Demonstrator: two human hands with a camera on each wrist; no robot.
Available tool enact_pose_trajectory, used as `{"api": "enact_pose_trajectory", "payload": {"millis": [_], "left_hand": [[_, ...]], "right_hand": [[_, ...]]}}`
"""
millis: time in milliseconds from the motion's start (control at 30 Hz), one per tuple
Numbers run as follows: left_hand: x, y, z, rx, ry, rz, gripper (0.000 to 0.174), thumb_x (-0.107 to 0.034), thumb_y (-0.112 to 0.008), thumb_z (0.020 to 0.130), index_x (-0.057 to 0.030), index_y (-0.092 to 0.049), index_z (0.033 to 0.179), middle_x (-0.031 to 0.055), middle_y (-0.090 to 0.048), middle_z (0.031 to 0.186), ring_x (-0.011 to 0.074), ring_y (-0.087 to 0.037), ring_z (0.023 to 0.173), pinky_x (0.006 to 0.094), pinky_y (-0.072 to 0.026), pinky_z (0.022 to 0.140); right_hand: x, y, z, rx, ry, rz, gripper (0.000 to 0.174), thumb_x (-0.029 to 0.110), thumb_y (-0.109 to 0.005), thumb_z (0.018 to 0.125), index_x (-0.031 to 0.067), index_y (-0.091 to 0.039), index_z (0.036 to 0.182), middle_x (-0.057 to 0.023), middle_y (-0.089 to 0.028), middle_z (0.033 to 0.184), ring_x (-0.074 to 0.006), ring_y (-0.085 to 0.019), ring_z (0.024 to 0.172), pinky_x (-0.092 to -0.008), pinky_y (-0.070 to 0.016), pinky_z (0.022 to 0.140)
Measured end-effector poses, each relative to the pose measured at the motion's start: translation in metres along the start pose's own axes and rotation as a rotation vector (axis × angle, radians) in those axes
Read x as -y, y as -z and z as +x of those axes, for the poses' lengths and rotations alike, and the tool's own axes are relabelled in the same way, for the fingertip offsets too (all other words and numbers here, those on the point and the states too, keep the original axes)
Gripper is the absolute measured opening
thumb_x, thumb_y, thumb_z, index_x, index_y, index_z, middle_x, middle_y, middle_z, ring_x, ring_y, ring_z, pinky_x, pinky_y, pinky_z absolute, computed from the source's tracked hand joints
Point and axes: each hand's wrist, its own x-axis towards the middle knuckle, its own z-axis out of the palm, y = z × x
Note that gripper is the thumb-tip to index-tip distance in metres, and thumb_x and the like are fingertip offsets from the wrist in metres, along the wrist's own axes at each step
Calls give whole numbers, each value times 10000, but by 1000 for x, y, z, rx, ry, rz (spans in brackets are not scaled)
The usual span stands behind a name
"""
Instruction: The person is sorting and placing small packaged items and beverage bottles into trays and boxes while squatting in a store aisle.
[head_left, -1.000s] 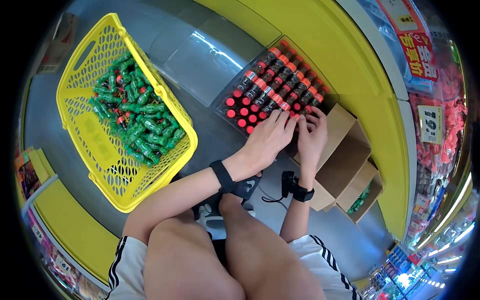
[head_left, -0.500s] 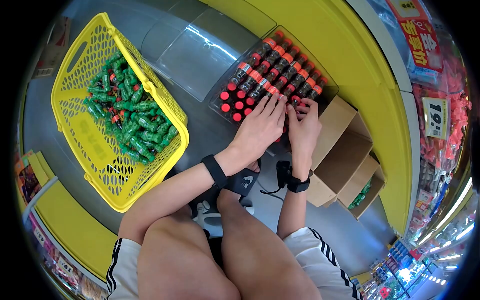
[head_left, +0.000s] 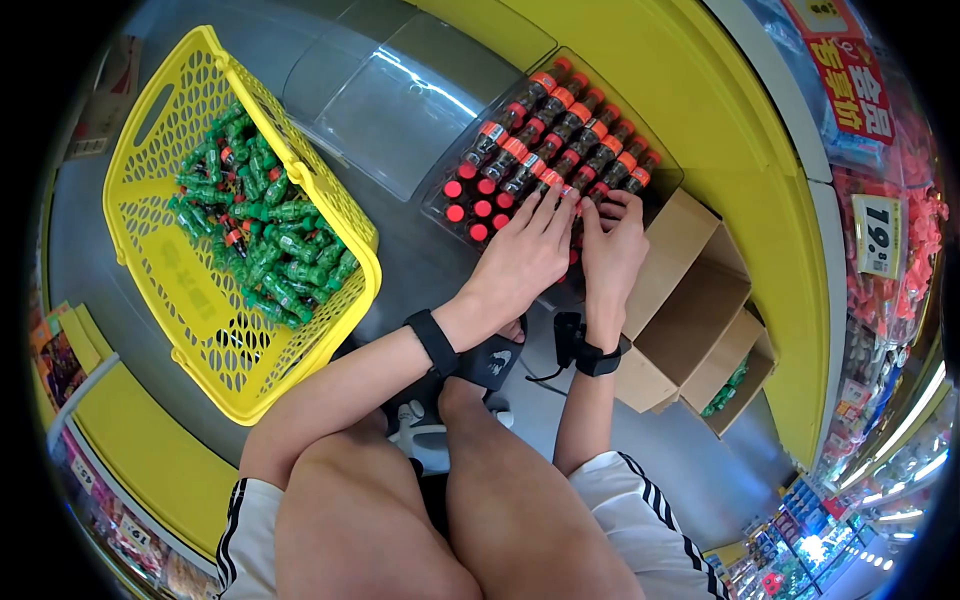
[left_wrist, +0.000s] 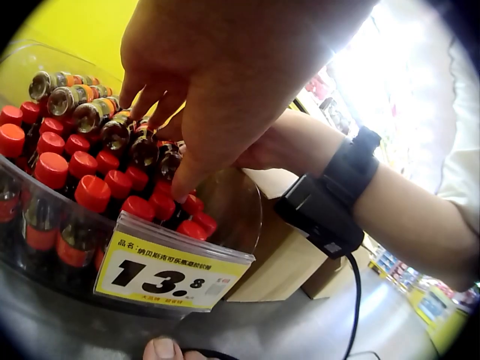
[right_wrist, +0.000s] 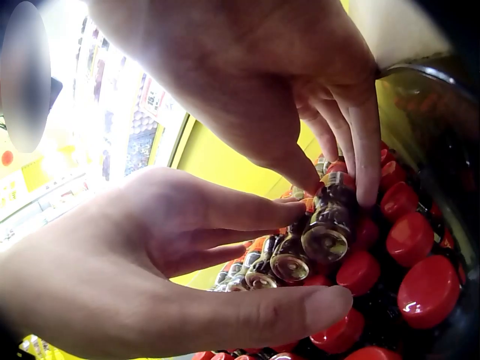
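A clear plastic tub holds small dark cola-style bottles with red caps. Upright bottles fill its near side, and rows of bottles lying down cover the rest. My right hand pinches a lying bottle between thumb and fingers at the near end of the rows. Beside it, my left hand reaches over the tub with extended fingers touching the lying bottles; its thumb stands apart, close over the red caps. A price tag is fixed to the tub's front.
A yellow basket with many small green bottles and a few dark ones stands at left. Open cardboard boxes lie right of the tub, green bottles in one. A clear lid lies behind, and yellow shelving runs along the right.
Both hands have shifted farther in over the tub, onto the lying bottles. The head view has moved slightly; in the last half second the hands barely move.
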Motion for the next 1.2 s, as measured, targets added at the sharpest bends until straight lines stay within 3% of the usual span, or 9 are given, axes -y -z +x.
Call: {"api": "enact_pose_trajectory", "payload": {"millis": [400, 1200], "left_hand": [[3, -7, 4, -92, 8, -19, 565, -155, -685, 907, 18, -606, 1439, 158, -585, 1496, 298, -535, 1430, 472, -446, 1189], [5, -6, 7, -138, -20, 32, 534, -143, -668, 894, 40, -628, 1394, 156, -608, 1476, 302, -556, 1411, 421, -429, 1212]], "right_hand": [[2, -1, 0, -9, -21, -1, 318, 189, -767, 973, -17, -646, 1184, -170, -754, 946, -267, -754, 780, -400, -596, 719], [7, 0, 0, -18, -53, -20, 324, 194, -779, 943, 1, -646, 1167, -150, -754, 915, -264, -747, 766, -409, -595, 733]]}}
